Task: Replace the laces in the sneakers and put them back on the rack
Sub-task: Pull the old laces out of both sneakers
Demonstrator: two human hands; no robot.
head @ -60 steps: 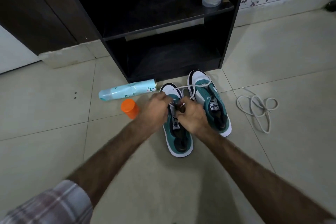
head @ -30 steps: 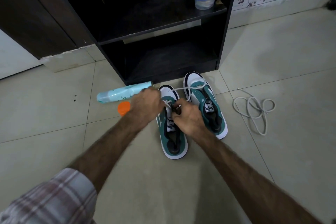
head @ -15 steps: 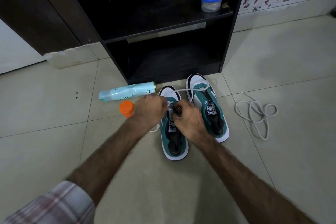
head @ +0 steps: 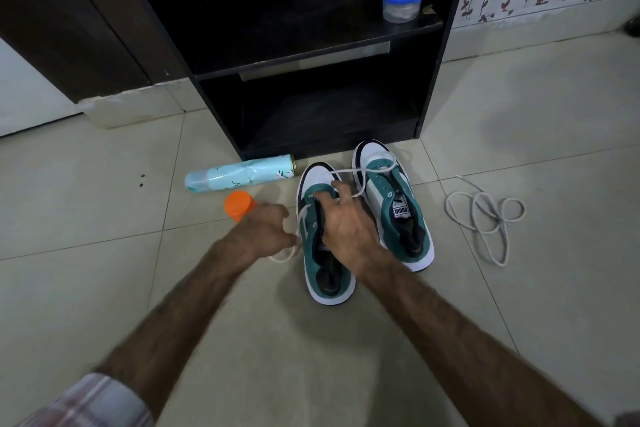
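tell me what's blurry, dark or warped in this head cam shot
Head view: the left hand is smeared by motion blur, the right hand is sharper; the rack interior is nearly black, hiding detail; wide-angle distortion bows the floor tile lines and tilts the rack's sides; a soft shadow falls on the floor between the forearms.

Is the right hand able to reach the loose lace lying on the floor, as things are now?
Probably yes. The loose lace lies on bare tile right of the sneakers, nothing over it. The right hand rests on the near sneaker and would cross the other sneaker.
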